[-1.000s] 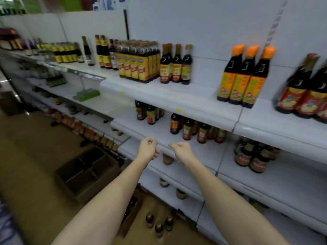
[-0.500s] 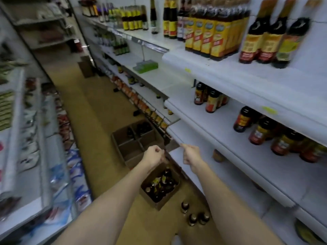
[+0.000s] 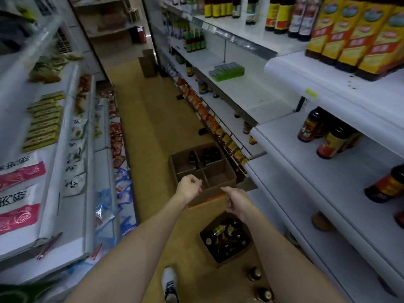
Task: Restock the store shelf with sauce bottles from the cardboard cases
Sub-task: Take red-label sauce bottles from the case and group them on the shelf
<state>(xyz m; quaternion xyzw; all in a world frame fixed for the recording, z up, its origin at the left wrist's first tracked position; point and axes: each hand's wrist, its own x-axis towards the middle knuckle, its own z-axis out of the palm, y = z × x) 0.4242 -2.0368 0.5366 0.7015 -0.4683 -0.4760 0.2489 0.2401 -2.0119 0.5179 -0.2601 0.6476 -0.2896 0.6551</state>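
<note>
I look down the aisle at the floor. A small cardboard case (image 3: 227,258) full of dark sauce bottles (image 3: 225,238) stands below my hands. Further on is a larger divided case (image 3: 218,178) with a few bottles in its far cells. My left hand (image 3: 189,188) and my right hand (image 3: 235,201) hang in the air above the cases with fingers loosely curled, holding nothing. The white shelf (image 3: 328,178) on the right carries several sauce bottles (image 3: 330,143) towards its back.
Two loose bottles (image 3: 254,274) stand on the floor by the shelf base. My shoe (image 3: 169,284) is on the tan floor. A shelf of packaged goods (image 3: 43,119) lines the left side. Another box (image 3: 147,64) stands far down the aisle.
My view has swung left and down, from the sauce shelf to the aisle floor and the cases. Both hands stayed in front of me, empty, and now hang over the cases.
</note>
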